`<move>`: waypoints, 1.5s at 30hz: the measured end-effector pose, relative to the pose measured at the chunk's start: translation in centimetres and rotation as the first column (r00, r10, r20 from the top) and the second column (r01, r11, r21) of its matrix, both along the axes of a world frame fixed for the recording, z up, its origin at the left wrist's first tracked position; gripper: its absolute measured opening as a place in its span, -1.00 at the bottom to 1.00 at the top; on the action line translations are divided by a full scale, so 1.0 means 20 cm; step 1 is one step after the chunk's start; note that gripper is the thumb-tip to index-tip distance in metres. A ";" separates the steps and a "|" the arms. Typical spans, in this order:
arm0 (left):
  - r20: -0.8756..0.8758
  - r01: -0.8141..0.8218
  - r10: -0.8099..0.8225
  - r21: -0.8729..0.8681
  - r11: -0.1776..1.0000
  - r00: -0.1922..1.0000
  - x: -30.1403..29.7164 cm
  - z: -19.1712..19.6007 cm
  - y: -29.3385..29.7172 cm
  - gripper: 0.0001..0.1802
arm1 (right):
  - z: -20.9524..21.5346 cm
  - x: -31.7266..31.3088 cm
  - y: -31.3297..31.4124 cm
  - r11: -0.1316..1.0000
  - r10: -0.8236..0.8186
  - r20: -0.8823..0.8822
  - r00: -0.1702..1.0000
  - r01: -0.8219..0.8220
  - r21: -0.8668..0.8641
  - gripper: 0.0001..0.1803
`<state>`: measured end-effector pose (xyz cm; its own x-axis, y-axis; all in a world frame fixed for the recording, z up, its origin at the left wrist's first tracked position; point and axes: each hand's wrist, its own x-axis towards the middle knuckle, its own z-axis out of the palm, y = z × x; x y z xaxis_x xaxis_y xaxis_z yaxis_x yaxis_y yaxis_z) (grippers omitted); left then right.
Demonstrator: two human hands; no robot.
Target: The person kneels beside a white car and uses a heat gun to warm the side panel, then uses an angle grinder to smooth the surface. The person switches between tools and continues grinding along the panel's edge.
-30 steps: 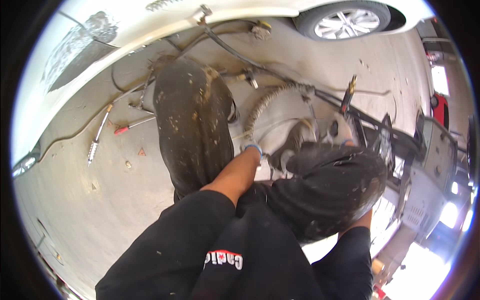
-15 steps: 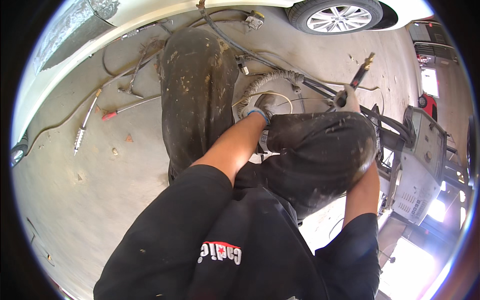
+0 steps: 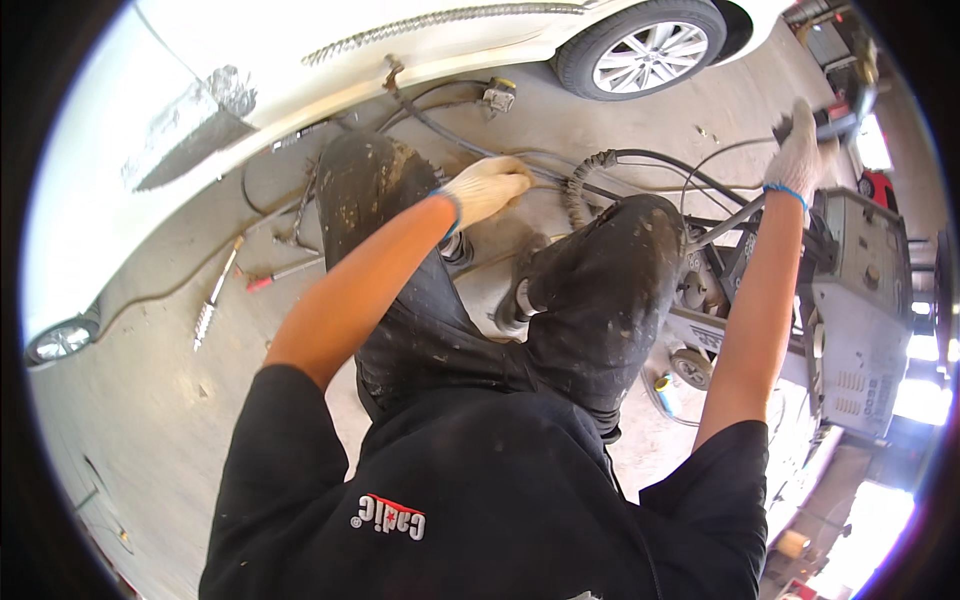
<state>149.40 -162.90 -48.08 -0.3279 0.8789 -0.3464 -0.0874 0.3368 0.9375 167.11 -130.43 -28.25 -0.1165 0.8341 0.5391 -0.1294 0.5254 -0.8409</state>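
Observation:
My right hand (image 3: 803, 152), in a pale work glove with a blue cuff, is raised at the upper right. It is closed around the black handle of a welding gun (image 3: 838, 126), whose brass-coloured tip points up and away, smeared by motion. My gloved left hand (image 3: 487, 188) hangs just in front of my left knee, its fingers curled together, with nothing visible in them. Below and past it, dark cables and a ribbed grey hose (image 3: 578, 190) lie on the floor. A grey machine on a wheeled cart (image 3: 850, 300) stands beside my right forearm.
A white car (image 3: 420, 45) with a scraped grey patch (image 3: 195, 130) on its side stretches across the front, its wheel (image 3: 645, 55) at the upper right. On the floor to the left lie a slide hammer (image 3: 216, 293), a hammer (image 3: 295, 232) and a red-handled rod (image 3: 262, 284).
My left hand has come up from between my legs to above the left knee. The right hand has swung the welding gun further right and outward. My view has shifted, showing more of the car.

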 end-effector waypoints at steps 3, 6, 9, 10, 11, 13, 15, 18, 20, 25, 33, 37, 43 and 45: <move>0.736 -0.232 0.084 0.101 0.967 0.672 0.08 -0.07 -0.22 -0.82 | 0.11 -0.08 -0.18 0.646 0.648 -0.367 0.667 -0.737 -0.200 -0.52; 0.846 -0.293 0.115 0.051 0.955 0.521 0.19 -0.15 -0.32 -0.74 | -0.07 -0.16 -0.14 0.268 0.828 -0.440 0.348 -0.935 -0.234 -0.52; 0.864 -0.364 0.198 -0.018 0.931 0.464 0.26 -0.07 -0.39 -0.70 | -0.27 -0.25 -0.33 0.389 0.760 -0.405 0.508 -0.855 -0.342 -0.46; 0.855 -0.393 0.232 -0.036 0.919 0.464 0.28 -0.04 -0.38 -0.70 | -0.35 -0.23 -0.36 0.436 0.736 -0.395 0.550 -0.831 -0.345 -0.45; 0.843 -0.421 0.264 -0.050 0.906 0.468 0.28 -0.01 -0.38 -0.70 | -0.41 -0.23 -0.37 0.484 0.709 -0.387 0.590 -0.805 -0.343 -0.44; 0.826 -0.497 0.332 -0.072 0.865 0.457 0.24 0.02 -0.36 -0.71 | -0.49 -0.22 -0.41 0.537 0.729 -0.306 0.612 -0.789 -0.299 -0.38; 0.821 -0.579 0.389 -0.089 0.811 0.418 0.17 0.00 -0.34 -0.73 | -0.54 -0.24 -0.43 0.272 0.832 -0.392 0.393 -0.904 -0.330 -0.42; 0.805 -0.653 0.431 -0.073 0.754 0.407 0.05 -0.03 -0.28 -0.71 | -0.54 -0.31 -0.48 0.447 0.800 -0.293 0.524 -0.845 -0.292 -0.54; 0.791 -0.687 0.444 -0.043 0.725 0.420 0.01 0.04 -0.20 -0.69 | -0.51 -0.35 -0.48 0.525 0.798 -0.110 0.592 -0.774 -0.354 -0.59; 0.833 -0.619 0.323 0.029 0.785 0.449 0.00 0.11 -0.08 -0.68 | -0.64 -0.58 -0.34 0.563 0.827 0.181 0.533 -0.790 -0.243 -0.77; 0.867 -0.589 0.370 -0.115 0.800 0.333 0.18 0.03 -0.22 -0.77 | -0.59 -0.33 -0.48 0.648 0.725 -0.012 0.688 -0.688 -0.326 -0.75; 0.612 -0.402 0.492 -0.291 0.868 0.619 0.29 0.01 -0.09 -0.77 | -0.62 -0.08 -0.36 0.728 0.677 0.156 0.719 -0.625 -0.281 -0.72; -0.006 0.453 -0.599 -0.648 0.612 0.801 0.68 -0.74 0.06 -0.59 | -0.71 0.05 -0.26 0.492 0.485 -0.173 0.857 -0.431 -0.756 -0.76; 0.139 0.616 -0.747 -0.672 0.411 0.650 0.87 -1.06 -0.08 -0.49 | -0.75 0.12 -0.22 0.755 0.586 0.266 0.765 -0.398 -0.521 -0.72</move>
